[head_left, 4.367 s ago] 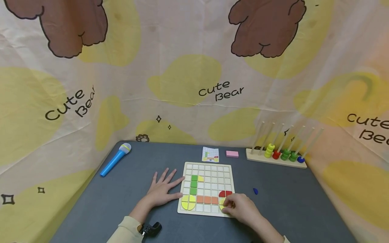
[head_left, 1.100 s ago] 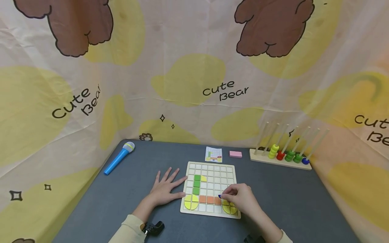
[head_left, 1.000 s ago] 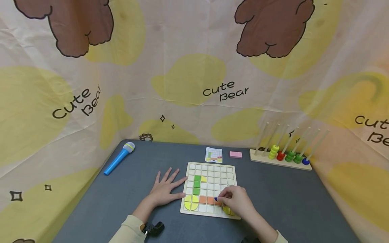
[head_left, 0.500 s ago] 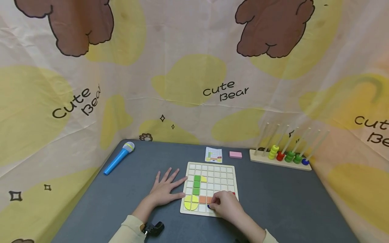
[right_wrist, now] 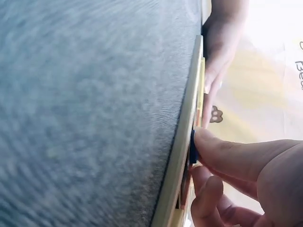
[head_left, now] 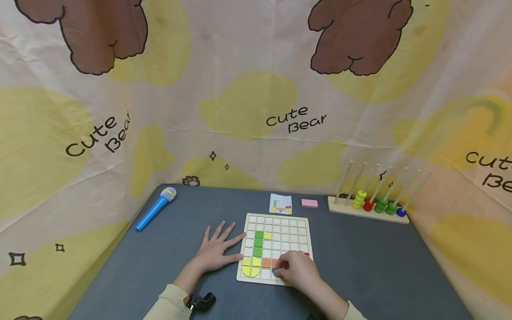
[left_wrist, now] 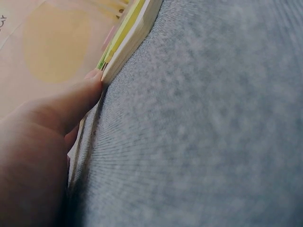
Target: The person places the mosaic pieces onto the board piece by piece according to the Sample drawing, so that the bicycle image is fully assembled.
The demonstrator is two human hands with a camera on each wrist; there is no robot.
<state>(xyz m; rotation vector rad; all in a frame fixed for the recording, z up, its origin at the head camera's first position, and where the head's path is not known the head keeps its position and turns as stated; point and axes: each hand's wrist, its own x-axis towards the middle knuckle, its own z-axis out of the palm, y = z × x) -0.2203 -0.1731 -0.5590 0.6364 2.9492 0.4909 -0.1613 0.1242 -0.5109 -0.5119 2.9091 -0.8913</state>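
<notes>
A pale wooden grid board (head_left: pixel 285 226) lies on the table, bearing several coloured tiles. Green square tiles (head_left: pixel 258 243) form a column; orange tiles (head_left: pixel 266 263) run along a lower row. Yellow quarter-round tiles (head_left: pixel 251 266) make a circle at the lower left. My right hand (head_left: pixel 298 269) pinches a small blue tile (right_wrist: pixel 192 146) between thumb and finger, right at the board's bottom row. This hand hides most of the lower right tiles, with a bit of red tile (head_left: pixel 307 254) peeking out. Fingers spread, my left hand (head_left: pixel 216 251) lies flat, touching the board's left edge.
Behind the board are a printed pattern card (head_left: pixel 281 210) and a pink block (head_left: pixel 309 203). A bead-counting rack (head_left: pixel 368 213) with upright rods stands at the back right. A blue toy microphone (head_left: pixel 154 211) lies at the back left. A printed curtain hangs behind the table.
The blue tile lay on the table right of the board. My right hand has picked it up and carried it left to the bottom row. My left hand stays in place.
</notes>
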